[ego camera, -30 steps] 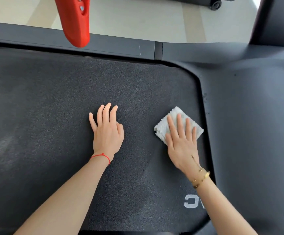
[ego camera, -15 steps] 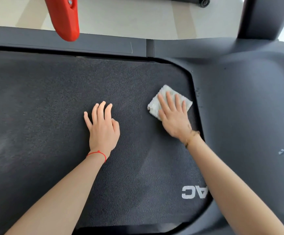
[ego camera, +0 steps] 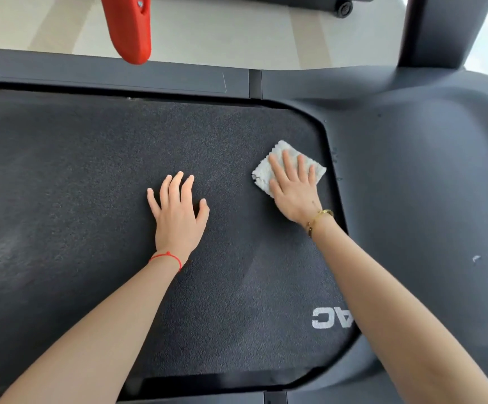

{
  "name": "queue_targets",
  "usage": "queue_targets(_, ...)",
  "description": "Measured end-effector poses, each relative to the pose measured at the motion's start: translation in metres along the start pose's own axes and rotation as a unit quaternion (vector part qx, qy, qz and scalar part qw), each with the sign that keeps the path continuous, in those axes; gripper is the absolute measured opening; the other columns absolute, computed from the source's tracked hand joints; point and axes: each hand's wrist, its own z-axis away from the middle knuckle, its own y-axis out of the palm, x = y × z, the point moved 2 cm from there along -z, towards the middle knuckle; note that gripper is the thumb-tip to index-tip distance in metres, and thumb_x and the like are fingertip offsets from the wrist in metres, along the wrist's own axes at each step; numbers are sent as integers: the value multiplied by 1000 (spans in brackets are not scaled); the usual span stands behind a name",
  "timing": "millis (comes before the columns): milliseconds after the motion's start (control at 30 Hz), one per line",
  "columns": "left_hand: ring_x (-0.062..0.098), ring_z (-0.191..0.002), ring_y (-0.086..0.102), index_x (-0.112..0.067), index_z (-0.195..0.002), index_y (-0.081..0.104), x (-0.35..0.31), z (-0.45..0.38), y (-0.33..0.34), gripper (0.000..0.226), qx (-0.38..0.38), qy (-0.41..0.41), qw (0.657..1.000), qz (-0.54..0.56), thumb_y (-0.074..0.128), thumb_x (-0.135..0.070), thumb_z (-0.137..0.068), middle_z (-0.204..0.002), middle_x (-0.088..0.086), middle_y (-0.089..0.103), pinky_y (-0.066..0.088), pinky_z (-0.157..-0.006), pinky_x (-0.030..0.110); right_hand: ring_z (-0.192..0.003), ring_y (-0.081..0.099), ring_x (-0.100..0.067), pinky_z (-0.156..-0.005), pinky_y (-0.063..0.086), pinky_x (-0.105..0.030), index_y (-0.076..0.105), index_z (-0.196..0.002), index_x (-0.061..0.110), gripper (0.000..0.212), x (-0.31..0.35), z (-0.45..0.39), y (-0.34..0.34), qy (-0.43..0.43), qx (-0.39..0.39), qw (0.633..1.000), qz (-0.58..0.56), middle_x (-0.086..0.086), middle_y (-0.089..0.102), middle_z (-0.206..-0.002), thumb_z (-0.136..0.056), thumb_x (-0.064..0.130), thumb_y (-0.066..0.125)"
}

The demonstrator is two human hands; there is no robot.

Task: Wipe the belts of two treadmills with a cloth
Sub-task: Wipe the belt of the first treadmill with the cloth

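Observation:
A dark textured treadmill belt [ego camera: 91, 199] fills most of the view. A folded white cloth [ego camera: 261, 173] lies on the belt near its right end, close to the grey motor cover. My right hand [ego camera: 293, 188] presses flat on the cloth with straight fingers. My left hand [ego camera: 178, 214] rests flat on the bare belt to the left of the cloth, fingers spread.
The grey motor cover [ego camera: 426, 185] curves round the belt's right end. A grey side rail [ego camera: 105, 77] runs along the far edge. A red handle-like part [ego camera: 129, 27] hangs at the top left. An upright post [ego camera: 441, 30] stands top right. A second machine's wheel [ego camera: 344, 7] shows beyond.
My right hand has slid the cloth away from me along the belt's right end, towards the far rail. My left hand has stayed flat in about the same place.

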Motion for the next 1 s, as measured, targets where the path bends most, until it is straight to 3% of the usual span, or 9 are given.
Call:
queue_targets(233,26,-155,13,-16,-159,24,17,7,-12,69,77,72,994,-38,39,-50,-100,-167,8,19,8,-124,58,-152,-14,-26,-122,-11,-46,0,-157,38,54,36,124,33,-166,32,985,29,9,-6,-166,-106,42,16)
queue_targets(333,24,-155,15,-18,-159,24,30,17,-19,66,80,104,989,-62,31,-51,-102,-167,6,19,11,-123,60,-151,-17,-21,-122,-13,-42,-2,-156,41,52,24,131,31,-203,52,977,36,13,-8,-165,-106,45,12)
queue_targets(400,23,-154,16,-19,-158,26,33,28,-20,67,78,108,989,-67,25,-52,-100,-166,5,21,11,-123,59,-151,-18,-22,-122,-12,-43,-3,-156,40,53,13,104,23,-190,57,979,50,11,-11,-165,-106,43,13)
queue_targets(533,23,-154,17,-19,-157,30,34,52,-23,65,71,85,993,-43,26,-49,-99,-165,5,25,11,-124,58,-152,-12,-28,-122,-7,-48,3,-156,39,52,10,30,5,-81,35,996,15,5,-8,-166,-107,38,20)
queue_targets(633,23,-155,15,-20,-157,28,34,75,-28,64,78,77,993,-38,27,-48,-100,-165,4,23,10,-124,58,-152,-12,-28,-121,-9,-49,5,-156,40,51,16,13,6,-66,25,998,3,4,-6,-166,-106,40,18)
queue_targets(833,20,-155,12,-24,-158,26,52,110,-36,61,92,108,989,-35,29,-44,-101,-166,1,21,11,-124,57,-151,-12,-30,-120,-10,-51,5,-157,37,52,33,27,12,-29,16,999,5,3,-6,-166,-107,38,19)
queue_targets(1000,21,-154,20,-23,-155,34,54,111,-35,57,66,117,991,-9,33,-41,-101,-164,1,28,12,-124,56,-152,-13,-30,-121,-7,-51,1,-157,36,53,72,119,38,-107,37,994,4,4,-7,-166,-106,36,18)
